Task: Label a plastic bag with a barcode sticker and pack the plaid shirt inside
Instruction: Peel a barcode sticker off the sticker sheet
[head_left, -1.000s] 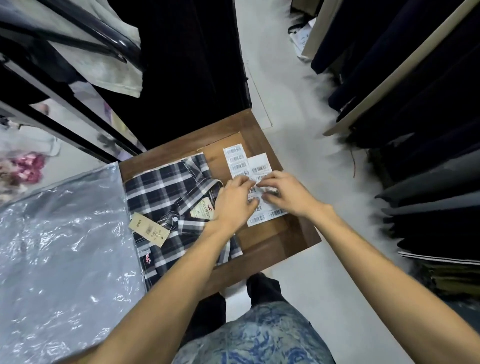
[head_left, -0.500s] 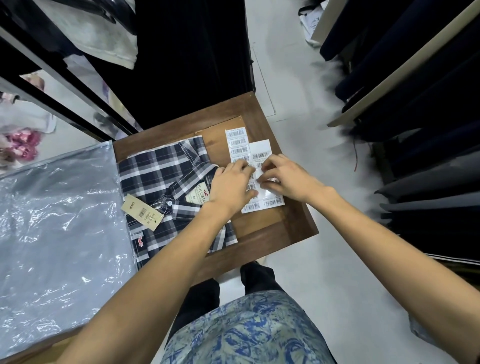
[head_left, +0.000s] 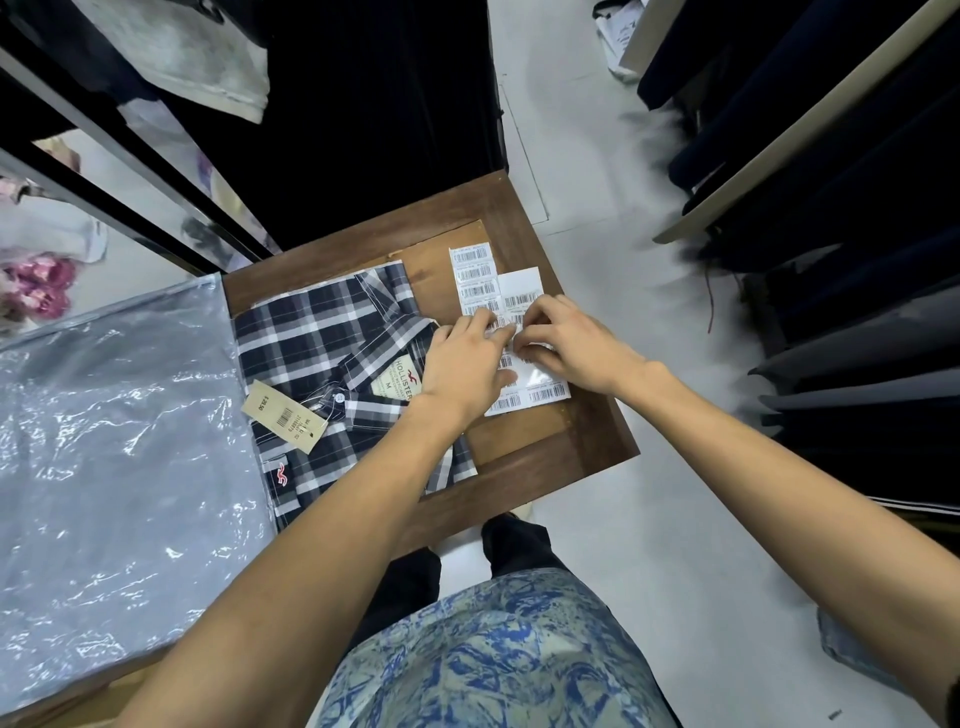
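Observation:
A folded navy-and-white plaid shirt (head_left: 317, 343) lies on a small wooden table (head_left: 587, 441), with a tan price tag (head_left: 284, 415) on its front. To its right lie white sheets of barcode stickers (head_left: 474, 270). My left hand (head_left: 462, 364) presses flat on the sticker sheet and the shirt's collar edge. My right hand (head_left: 566, 343) pinches a sticker at the sheet's middle, fingertips meeting those of the left hand. A clear plastic bag (head_left: 119, 457) lies flat to the left of the shirt.
Black shelf rails (head_left: 130, 171) and hanging dark cloth stand behind the table. Racks of dark folded clothes (head_left: 857, 208) line the right side across a pale floor aisle (head_left: 597, 519). Pink items (head_left: 36, 283) sit at far left.
Both hands stay on the sticker sheet; my right fingers have curled in and pinch at a sticker near the sheet's middle. The camera view has shifted slightly.

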